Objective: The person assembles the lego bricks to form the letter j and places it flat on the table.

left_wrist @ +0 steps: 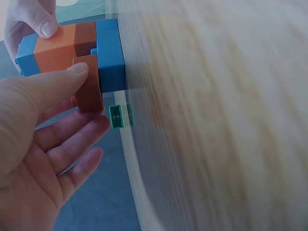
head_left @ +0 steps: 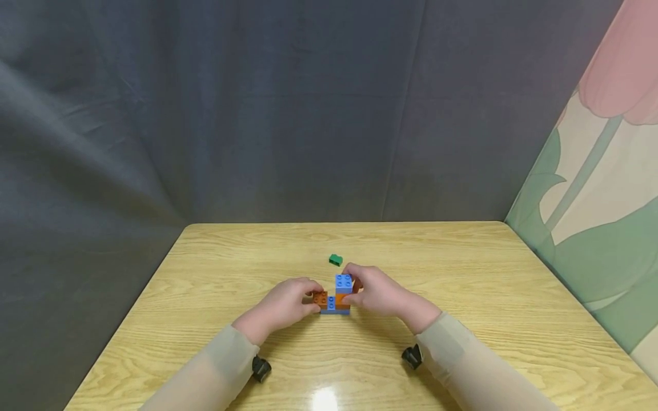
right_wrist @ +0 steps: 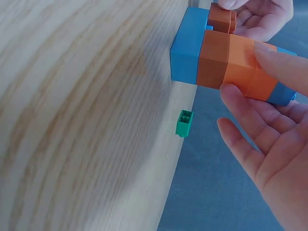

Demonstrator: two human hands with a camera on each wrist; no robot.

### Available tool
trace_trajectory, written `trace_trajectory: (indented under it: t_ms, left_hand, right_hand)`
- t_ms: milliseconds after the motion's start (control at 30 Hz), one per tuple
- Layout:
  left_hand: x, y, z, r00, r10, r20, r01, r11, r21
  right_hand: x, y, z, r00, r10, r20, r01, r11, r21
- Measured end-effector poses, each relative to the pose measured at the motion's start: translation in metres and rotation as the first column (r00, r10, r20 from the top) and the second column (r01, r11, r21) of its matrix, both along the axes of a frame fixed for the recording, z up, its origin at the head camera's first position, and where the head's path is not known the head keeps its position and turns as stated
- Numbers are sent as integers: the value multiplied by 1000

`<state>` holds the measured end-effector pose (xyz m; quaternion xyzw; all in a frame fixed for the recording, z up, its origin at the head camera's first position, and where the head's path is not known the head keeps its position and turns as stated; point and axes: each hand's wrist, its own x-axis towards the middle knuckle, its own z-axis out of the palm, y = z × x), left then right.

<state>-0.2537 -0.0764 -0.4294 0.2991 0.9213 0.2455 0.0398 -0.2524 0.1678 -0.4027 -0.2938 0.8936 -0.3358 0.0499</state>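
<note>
A small build of toy building bricks stands on the table. Its long blue base brick (head_left: 331,312) carries a brown brick (left_wrist: 90,91) at the left end, pinched between the thumb and fingers of my left hand (head_left: 285,302). At the base's right end rises a tower: another brown brick (right_wrist: 213,57), then two orange bricks (right_wrist: 240,62), capped by a blue brick (head_left: 343,283). My right hand (head_left: 380,291) grips the tower at its orange bricks, thumb on one side and fingers on the other. Blue studs show on the base between the two stacks.
Behind the build, a lone green brick (head_left: 336,260) lies on its side on the wooden table (head_left: 231,251). A dark curtain (head_left: 308,114) hangs beyond the far edge. Along the right side stands a panel (head_left: 612,228) with a flower print.
</note>
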Motion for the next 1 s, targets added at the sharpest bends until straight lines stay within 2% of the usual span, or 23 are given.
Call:
trace_trajectory:
  t_ms: [133,267,333,433,567,733,867,1000]
  left_hand:
    - [1,-2,0,1000,-3,17,2,1000,17]
    - [1,-4,0,998,4,57,-6,999,41]
    - [1,-5,1,997,1,71,-5,999,50]
    - [1,-7,2,996,1,85,-5,999,53]
    - [0,-9,4,994,6,106,-11,999,48]
    - [-2,-10,6,991,-11,133,3,998,61]
    - [-4,-10,6,989,-23,149,14,998,64]
    - [-7,-10,5,983,-26,184,12,997,75]
  right_hand:
    - [-1,0,0,1000,6,11,-6,1000,-14]
    - [-4,3,2,997,38,63,-36,999,-31]
    - [-7,7,3,994,44,95,-43,999,-11]
    - [-15,11,5,994,13,112,-19,998,56]
    - [-27,13,2,995,-81,51,73,985,156]
    - [-44,6,-2,981,-184,-55,192,954,232]
    - [-56,-4,-4,969,-227,-98,245,937,250]
    - [-68,-12,-7,961,-259,-98,275,928,250]
